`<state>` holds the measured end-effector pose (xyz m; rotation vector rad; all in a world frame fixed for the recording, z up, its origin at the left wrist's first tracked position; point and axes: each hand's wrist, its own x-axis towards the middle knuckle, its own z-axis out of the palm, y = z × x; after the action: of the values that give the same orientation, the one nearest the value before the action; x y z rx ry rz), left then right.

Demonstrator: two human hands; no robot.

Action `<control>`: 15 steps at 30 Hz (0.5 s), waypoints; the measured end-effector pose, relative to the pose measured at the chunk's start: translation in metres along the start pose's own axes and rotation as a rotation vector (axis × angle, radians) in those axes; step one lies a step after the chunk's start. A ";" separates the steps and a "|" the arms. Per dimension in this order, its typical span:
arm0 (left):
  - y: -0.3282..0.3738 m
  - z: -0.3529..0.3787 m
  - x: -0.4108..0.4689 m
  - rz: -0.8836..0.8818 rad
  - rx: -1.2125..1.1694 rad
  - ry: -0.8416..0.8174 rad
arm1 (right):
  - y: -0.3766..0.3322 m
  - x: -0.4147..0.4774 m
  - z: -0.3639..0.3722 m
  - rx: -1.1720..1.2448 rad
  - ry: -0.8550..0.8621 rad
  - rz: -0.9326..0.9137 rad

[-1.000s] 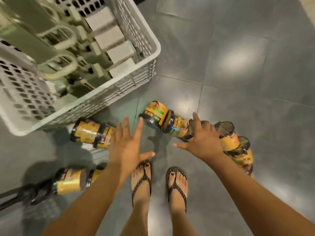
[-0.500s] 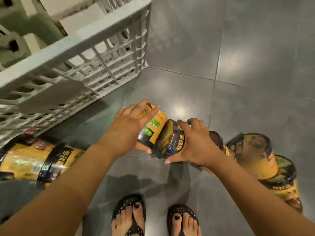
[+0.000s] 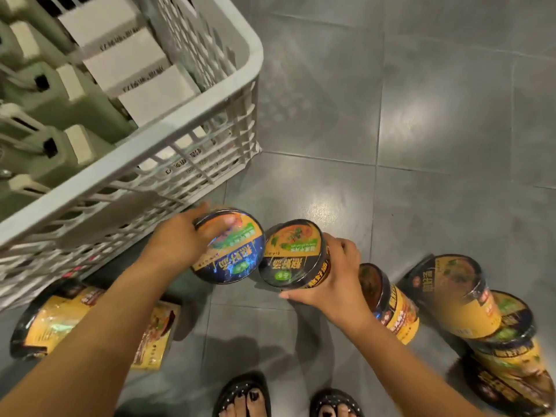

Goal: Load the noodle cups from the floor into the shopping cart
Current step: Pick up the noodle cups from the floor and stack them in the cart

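Note:
My left hand [image 3: 177, 240] grips a yellow-and-black noodle cup [image 3: 233, 251], lid facing up at me, just off the grey floor. Beside it my right hand [image 3: 337, 281] grips a second noodle cup [image 3: 291, 255] the same way. The two cups nearly touch. The grey plastic shopping cart [image 3: 186, 136] stands just beyond and left of my hands. Several more noodle cups lie on the floor: one behind my right hand [image 3: 394, 305], a cluster at the right [image 3: 457, 293], and a pair at the lower left [image 3: 54, 320].
The cart holds white boxes [image 3: 126, 61] and green plastic pieces [image 3: 51, 97]. My sandalled feet [image 3: 243, 398] stand at the bottom centre. Grey tiled floor [image 3: 436, 115] stretches to the right and far side.
Both hands reached down, closed around the two middle cups and lifted them off the floor, turning the lids towards me. The view has drawn closer to the cart.

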<state>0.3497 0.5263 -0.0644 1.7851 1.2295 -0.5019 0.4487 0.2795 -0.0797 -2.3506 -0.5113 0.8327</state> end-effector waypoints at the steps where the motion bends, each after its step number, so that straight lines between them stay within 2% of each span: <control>1: -0.002 0.000 -0.001 0.011 -0.022 0.048 | 0.000 -0.001 0.003 0.020 0.013 0.013; 5: -0.005 0.007 -0.005 0.062 0.143 0.233 | 0.001 -0.010 0.006 0.072 0.086 0.032; 8: -0.007 0.018 -0.016 0.058 0.297 0.192 | 0.007 -0.025 0.005 0.116 0.119 0.053; 11: -0.011 0.030 -0.028 0.024 0.273 0.149 | 0.012 -0.038 0.004 0.137 0.117 0.086; 15: -0.011 0.038 -0.044 0.101 0.410 0.167 | 0.013 -0.049 0.001 0.095 0.147 0.120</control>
<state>0.3271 0.4721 -0.0575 2.2619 1.2024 -0.5874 0.4141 0.2443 -0.0664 -2.3506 -0.2661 0.7135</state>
